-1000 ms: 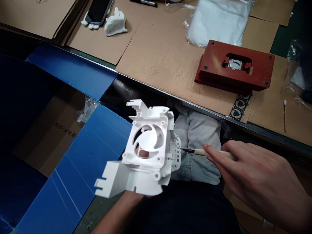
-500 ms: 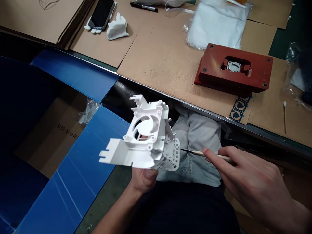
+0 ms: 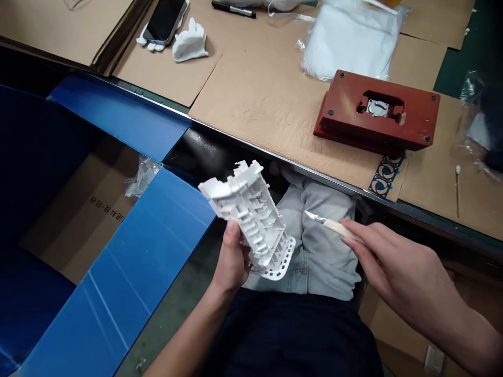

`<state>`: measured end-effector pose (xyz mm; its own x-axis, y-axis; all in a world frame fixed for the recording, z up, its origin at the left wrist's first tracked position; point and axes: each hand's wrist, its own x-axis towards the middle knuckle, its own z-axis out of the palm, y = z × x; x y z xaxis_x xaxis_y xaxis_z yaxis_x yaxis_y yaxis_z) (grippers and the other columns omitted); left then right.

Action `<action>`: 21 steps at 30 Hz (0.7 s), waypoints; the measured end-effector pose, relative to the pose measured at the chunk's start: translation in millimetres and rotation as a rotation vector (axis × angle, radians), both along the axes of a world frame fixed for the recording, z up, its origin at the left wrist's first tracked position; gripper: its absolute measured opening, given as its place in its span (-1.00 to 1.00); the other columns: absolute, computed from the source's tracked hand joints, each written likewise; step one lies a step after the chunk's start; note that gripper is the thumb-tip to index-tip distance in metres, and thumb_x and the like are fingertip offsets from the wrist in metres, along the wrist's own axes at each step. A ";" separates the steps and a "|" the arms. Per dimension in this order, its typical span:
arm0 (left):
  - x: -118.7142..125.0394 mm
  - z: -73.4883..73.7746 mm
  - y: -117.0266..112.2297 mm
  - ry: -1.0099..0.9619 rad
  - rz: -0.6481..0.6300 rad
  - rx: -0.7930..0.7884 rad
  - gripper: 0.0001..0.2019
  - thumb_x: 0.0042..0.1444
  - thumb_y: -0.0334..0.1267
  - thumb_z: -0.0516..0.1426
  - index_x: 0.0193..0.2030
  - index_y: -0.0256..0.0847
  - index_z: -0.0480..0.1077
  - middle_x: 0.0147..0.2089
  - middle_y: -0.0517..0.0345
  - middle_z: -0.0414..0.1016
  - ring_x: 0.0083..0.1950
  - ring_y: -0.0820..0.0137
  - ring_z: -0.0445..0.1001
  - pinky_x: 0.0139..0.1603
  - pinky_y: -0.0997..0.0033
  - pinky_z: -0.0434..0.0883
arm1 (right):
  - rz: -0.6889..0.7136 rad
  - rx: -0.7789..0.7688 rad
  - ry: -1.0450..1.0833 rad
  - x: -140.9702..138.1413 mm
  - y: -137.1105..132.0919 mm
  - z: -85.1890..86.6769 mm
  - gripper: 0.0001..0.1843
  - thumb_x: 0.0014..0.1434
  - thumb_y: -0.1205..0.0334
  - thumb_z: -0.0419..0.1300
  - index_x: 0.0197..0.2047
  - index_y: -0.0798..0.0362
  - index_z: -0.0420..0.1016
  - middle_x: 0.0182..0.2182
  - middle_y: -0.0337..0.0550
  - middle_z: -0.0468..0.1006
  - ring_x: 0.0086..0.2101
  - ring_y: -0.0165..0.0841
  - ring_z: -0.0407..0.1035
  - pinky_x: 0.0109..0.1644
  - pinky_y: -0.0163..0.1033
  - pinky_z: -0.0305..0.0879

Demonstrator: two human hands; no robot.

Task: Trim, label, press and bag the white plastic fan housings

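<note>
My left hand [image 3: 231,259] is closed around a white plastic housing [image 3: 255,214], tilted over my lap. Its ribbed, many-walled side faces me, and a rounded rim with a row of small slots forms its lower end. My right hand [image 3: 389,256] pinches the cream handle of a small craft knife [image 3: 332,225]. The short pale blade points left toward the housing, apart from it by a small gap. Some of my left fingers are hidden behind the housing.
On the cardboard-covered table lie a red fixture block [image 3: 377,112], a blue fan-pattern stencil [image 3: 383,178], a cotton swab [image 3: 457,191], a bagged white stack [image 3: 349,42], a phone [image 3: 165,21], white gloves [image 3: 190,42] and a marker [image 3: 233,9]. A blue box [image 3: 129,251] stands open at left.
My left hand has turned the housing, so the round fan opening no longer shows and the ribbed side does. The knife has drawn back right from the slotted rim, its blade turned.
</note>
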<state>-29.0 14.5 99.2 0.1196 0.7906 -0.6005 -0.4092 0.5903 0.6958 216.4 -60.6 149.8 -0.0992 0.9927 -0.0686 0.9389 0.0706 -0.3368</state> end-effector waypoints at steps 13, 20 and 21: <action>12.1 10.8 9.5 -0.438 -0.235 -0.400 -0.23 0.21 0.35 -0.08 0.23 -0.27 0.39 -0.06 -0.18 0.63 -0.02 -0.10 0.61 0.02 -0.12 0.51 | -0.261 -0.213 0.538 -0.7 9.8 -21.5 -0.57 0.31 0.05 0.21 0.22 -0.11 0.42 -0.15 -0.14 0.56 -0.23 -0.32 0.49 -0.30 -0.31 0.43; 19.0 0.2 2.3 -0.653 -0.345 -0.519 -0.25 0.28 0.30 -0.13 0.20 -0.34 0.41 -0.03 -0.18 0.64 0.01 -0.02 0.60 0.14 -0.02 0.43 | 0.173 0.051 0.530 0.3 28.2 -14.6 -0.63 0.32 0.40 0.13 0.15 -0.01 0.48 -0.08 -0.03 0.54 -0.11 -0.27 0.44 -0.07 -0.16 0.40; 20.5 -1.0 0.0 -0.677 -0.346 -0.532 -0.26 0.29 0.28 -0.13 0.23 -0.34 0.39 -0.01 -0.18 0.63 0.03 -0.02 0.59 0.15 -0.03 0.42 | 0.257 0.055 0.515 -0.6 31.5 -13.6 -0.59 0.32 0.45 0.10 0.18 -0.01 0.45 -0.06 -0.02 0.53 -0.09 -0.27 0.42 -0.05 -0.15 0.38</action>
<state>-8.5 14.5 98.2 0.7554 0.2861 -0.5895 -0.3708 0.9284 -0.0245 215.8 -29.1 136.3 -0.3448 0.9329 0.1039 0.6054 0.3056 -0.7349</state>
